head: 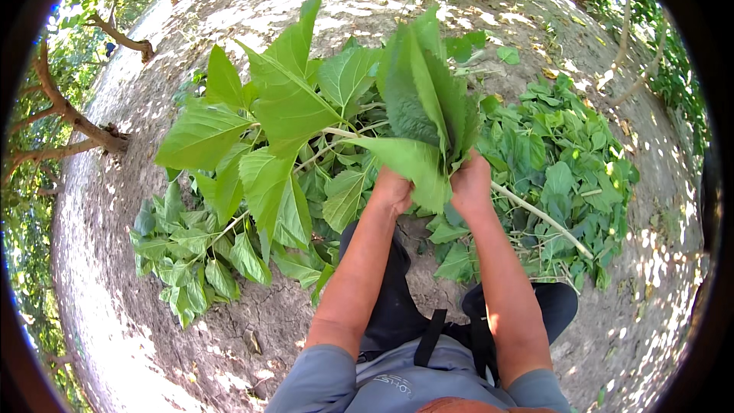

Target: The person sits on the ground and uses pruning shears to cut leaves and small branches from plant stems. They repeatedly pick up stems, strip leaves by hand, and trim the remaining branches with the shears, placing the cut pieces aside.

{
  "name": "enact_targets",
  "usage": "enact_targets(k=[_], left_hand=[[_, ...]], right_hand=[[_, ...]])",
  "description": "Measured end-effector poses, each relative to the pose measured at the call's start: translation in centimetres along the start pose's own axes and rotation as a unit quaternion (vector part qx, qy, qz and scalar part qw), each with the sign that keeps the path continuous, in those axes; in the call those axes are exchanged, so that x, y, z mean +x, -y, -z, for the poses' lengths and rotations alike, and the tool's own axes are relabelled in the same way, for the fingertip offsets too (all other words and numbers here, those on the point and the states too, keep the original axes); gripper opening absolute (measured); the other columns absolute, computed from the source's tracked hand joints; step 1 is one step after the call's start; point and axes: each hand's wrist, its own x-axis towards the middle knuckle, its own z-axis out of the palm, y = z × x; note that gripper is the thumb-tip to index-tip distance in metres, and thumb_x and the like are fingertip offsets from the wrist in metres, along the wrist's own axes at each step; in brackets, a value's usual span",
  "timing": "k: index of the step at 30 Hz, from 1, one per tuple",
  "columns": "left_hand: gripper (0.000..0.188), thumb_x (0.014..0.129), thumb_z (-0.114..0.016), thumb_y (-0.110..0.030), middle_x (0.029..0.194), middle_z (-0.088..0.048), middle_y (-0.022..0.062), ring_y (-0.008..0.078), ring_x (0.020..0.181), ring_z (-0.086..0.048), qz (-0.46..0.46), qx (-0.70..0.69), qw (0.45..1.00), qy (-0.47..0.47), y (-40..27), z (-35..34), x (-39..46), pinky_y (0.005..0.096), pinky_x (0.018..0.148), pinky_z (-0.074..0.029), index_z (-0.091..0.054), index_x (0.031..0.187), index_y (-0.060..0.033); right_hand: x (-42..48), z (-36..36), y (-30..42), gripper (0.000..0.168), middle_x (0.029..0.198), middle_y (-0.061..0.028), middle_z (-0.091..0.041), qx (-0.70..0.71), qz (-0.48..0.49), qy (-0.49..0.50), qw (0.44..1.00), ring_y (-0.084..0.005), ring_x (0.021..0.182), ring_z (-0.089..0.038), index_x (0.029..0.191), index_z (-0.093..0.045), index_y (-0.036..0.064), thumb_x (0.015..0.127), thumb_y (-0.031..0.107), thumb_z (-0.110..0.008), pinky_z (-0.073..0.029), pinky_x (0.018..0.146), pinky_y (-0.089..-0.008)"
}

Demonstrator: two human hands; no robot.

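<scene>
A long leafy branch [542, 215] lies across in front of me, its bare pale stem pointing down to the right and its broad green leaves [292, 103] fanning out at the left. My right hand [471, 183] is closed around the stem, at the base of a bunch of upright, folded leaves [427, 86]. Close beside it, my left hand [394, 190] has its fingers curled. A drooping leaf [410, 163] hangs between the hands and covers the left fingertips, so what they grip is hidden.
Plucked leaves [565, 166] form a heap on the ground at the right. More leafy branches [198, 246] lie at the left. Dry, cracked soil [258, 321] surrounds them, with tree trunks [106, 136] at the left rim. My knees [553, 304] are bent below the leaves.
</scene>
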Motion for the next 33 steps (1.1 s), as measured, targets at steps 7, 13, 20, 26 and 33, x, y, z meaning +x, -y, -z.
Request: enact_targets(k=[7,13,20,26,33], left_hand=[[0.013,0.091,-0.059,-0.012,0.096,-0.065,0.0123,0.0225,0.083,-0.067,0.038,0.054,0.998,-0.022,-0.1,-0.1,0.2,0.0356,0.070,-0.056,-0.058,0.099,-0.0019],[0.009,0.091,-0.058,-0.011,0.097,-0.066,0.0141,0.0251,0.090,-0.066,0.026,0.061,0.998,0.001,-0.6,0.2,0.0,0.0400,0.083,-0.053,-0.058,0.094,-0.0028],[0.009,0.089,-0.061,-0.011,0.094,-0.067,0.0126,0.0256,0.094,-0.065,0.003,0.039,0.998,0.052,-1.1,-0.1,-0.6,0.0414,0.087,-0.048,-0.060,0.092,-0.0032],[0.011,0.090,-0.061,-0.013,0.093,-0.067,0.0127,0.0249,0.092,-0.065,0.024,0.070,0.997,0.029,-1.4,0.1,-0.9,0.0379,0.080,-0.051,-0.061,0.091,-0.0023],[0.020,0.094,-0.057,-0.024,0.091,-0.066,0.0104,0.0241,0.086,-0.066,0.007,0.097,0.995,-0.033,-1.4,0.0,-0.3,0.0318,0.069,-0.053,-0.058,0.096,-0.0044]], right_hand=[[1.8,1.2,-3.1,0.018,0.081,-0.0108,-0.063,0.186,-0.175,-0.010,0.967,-0.0246,0.070,-0.064,0.097,-0.058,0.001,0.083,0.012,-0.064,-0.049,0.059,-0.0352],[3.4,2.3,-1.8,0.028,0.085,-0.0115,-0.060,0.263,-0.339,0.065,0.901,-0.0213,0.064,-0.061,0.105,-0.054,-0.002,0.082,0.009,-0.066,-0.051,0.053,-0.0319],[4.1,2.3,-0.2,0.018,0.083,-0.0157,-0.065,0.255,-0.370,0.272,0.851,-0.0242,0.064,-0.066,0.097,-0.059,-0.003,0.088,0.012,-0.059,-0.051,0.046,-0.0345],[3.8,1.5,-1.8,0.018,0.076,-0.0115,-0.062,0.286,-0.414,0.232,0.833,-0.0210,0.056,-0.061,0.096,-0.059,-0.002,0.087,0.013,-0.063,-0.049,0.043,-0.0334],[3.1,1.1,-2.6,0.013,0.077,-0.0057,-0.057,0.374,-0.387,0.103,0.836,-0.0160,0.060,-0.054,0.093,-0.057,0.003,0.087,0.012,-0.063,-0.047,0.047,-0.0313]])
